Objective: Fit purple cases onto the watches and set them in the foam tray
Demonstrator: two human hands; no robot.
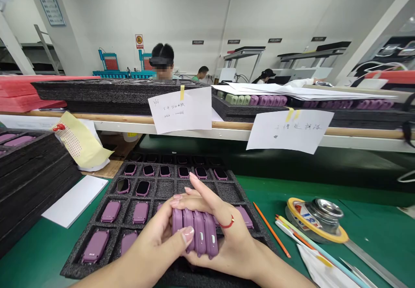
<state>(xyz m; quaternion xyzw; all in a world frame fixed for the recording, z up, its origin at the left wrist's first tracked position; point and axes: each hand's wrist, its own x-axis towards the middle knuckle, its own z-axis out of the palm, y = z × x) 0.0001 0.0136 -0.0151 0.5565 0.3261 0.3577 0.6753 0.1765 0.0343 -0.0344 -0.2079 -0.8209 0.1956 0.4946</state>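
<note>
A row of several purple smartwatch cases (197,232), pressed side by side and standing on edge, is gripped between my two hands. My left hand (158,236) closes round their left end, its thumb across the near faces. My right hand (235,240) wraps the right end and underside, with one finger pointing up and away. Beneath them lies a black foam tray (165,188) divided into compartments. Its far rows hold watches with dark screens (142,188) facing up. In the near rows, purple cases (110,211) lie screen-side down; my hands hide some compartments.
On the green table at right are a tape roll (292,210) with a glass jar (324,219), an orange stick (271,229) and several pens. Stacked foam trays (32,184) stand left beside white paper (76,199). A shelf (233,132) with notes crosses ahead; people sit beyond.
</note>
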